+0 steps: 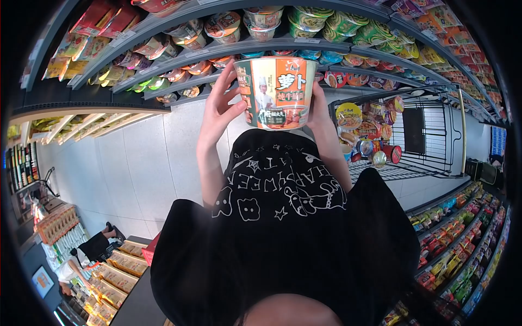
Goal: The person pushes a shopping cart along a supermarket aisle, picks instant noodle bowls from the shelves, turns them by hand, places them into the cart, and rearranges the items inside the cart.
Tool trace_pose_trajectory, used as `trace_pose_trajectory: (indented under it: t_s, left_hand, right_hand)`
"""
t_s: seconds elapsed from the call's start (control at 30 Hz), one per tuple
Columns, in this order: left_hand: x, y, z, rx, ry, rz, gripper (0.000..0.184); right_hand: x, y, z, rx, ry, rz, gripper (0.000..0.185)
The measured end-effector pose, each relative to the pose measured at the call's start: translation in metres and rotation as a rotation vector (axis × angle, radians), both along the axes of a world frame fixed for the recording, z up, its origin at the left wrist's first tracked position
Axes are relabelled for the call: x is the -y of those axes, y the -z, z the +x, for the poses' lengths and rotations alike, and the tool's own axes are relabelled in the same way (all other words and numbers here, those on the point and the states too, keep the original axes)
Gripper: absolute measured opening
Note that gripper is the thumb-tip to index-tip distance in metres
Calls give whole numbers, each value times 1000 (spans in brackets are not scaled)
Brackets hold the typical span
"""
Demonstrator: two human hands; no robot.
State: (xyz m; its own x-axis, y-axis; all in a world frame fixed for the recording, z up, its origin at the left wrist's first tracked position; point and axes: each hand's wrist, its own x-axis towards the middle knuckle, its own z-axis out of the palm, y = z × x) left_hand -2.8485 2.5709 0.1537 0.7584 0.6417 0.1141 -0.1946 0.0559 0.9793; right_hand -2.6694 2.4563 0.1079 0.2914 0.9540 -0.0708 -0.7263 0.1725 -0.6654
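Upright in front of my chest is a large instant noodle tub [280,92] with an orange, white and green label showing a chef and big characters. On its left side my left hand [220,108] supports it, thumb at the lower edge and fingers along the wall. My right hand [319,106] grips the opposite side, its fingers partly hidden behind the tub. Beyond the tub, shelves hold rows of noodle bowls [222,26]. To the right stands a wire shopping cart [461,127] with several noodle tubs [368,128] and cups inside.
Curved-looking shelf edges [163,62] run close ahead. Packet shelves [451,250] line the lower right. At the lower left are boxed goods [117,271] and a person [95,244] in dark clothes. Pale floor tiles [147,157] lie to my left.
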Motion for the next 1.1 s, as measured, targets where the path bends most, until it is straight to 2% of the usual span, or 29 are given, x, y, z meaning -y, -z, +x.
trace_pose_trajectory:
  t_s: [0.13,0.2,0.27,0.33,0.37,0.5,0.53,0.57,0.6,0.67,0.83,1.07,1.1]
  left_hand:
    - [-5,8,1,-11,-20,69,81]
    - [5,-3,5,-7,64,-108,87]
    - [11,5,10,-17,15,-66,90]
    - [12,24,13,92,-70,-200,88]
    - [13,25,13,72,-44,-153,79]
    - [20,26,13,155,-62,-258,82]
    - [21,37,14,204,-127,-282,84]
    - [20,37,11,248,6,-379,87]
    - [19,36,8,290,139,-475,91]
    - [24,36,10,306,85,-442,93]
    - [24,39,4,258,180,-456,98]
    - [28,35,4,245,114,-430,99]
    - [25,35,0,183,142,-394,98]
  right_hand:
    - [-6,0,-5,77,75,-101,55]
    - [-10,-10,-8,550,159,-87,70]
    - [-8,-24,-7,631,126,-83,71]
    - [-6,-33,-7,766,131,-78,69]
    - [-3,-44,-7,762,121,-104,66]
    - [2,-48,-3,778,145,-76,64]
    - [3,-50,-3,625,95,-80,65]
    - [5,-51,-3,473,44,-85,65]
    - [7,-51,-4,473,46,-84,65]
    - [11,-51,-7,268,-73,-65,67]
    - [14,-59,-9,373,-68,-31,66]
    - [14,-50,-5,354,-107,-40,65]
    - [13,-49,-5,354,-106,-40,65]
